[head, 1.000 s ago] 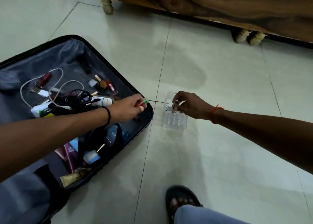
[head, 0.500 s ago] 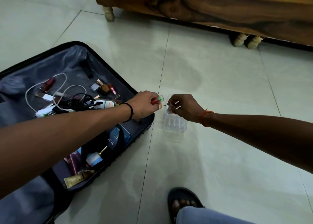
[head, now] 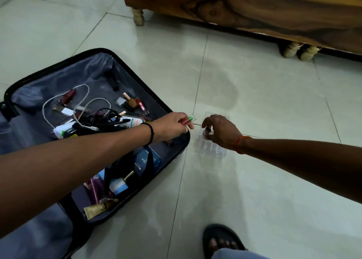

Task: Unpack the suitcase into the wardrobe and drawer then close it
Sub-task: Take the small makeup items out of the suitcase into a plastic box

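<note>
Gripping a red-and-green tube (head: 186, 120) in the left hand (head: 172, 126) just left of the clear slotted organizer (head: 212, 145) on the floor beside the open suitcase (head: 177, 157), right hand (head: 221, 132) nearer, pinching a small dark item over its far slots.

Black wristband (head: 151, 133), orange thread (head: 240, 144), sandal (head: 221, 239).

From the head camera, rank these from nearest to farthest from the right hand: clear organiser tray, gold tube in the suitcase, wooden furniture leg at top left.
From the right hand:
1. Clear organiser tray, directly under the hand on the floor.
2. Wooden furniture leg, far up and to the left.
3. Gold tube, at the suitcase's near edge, lower left.
</note>
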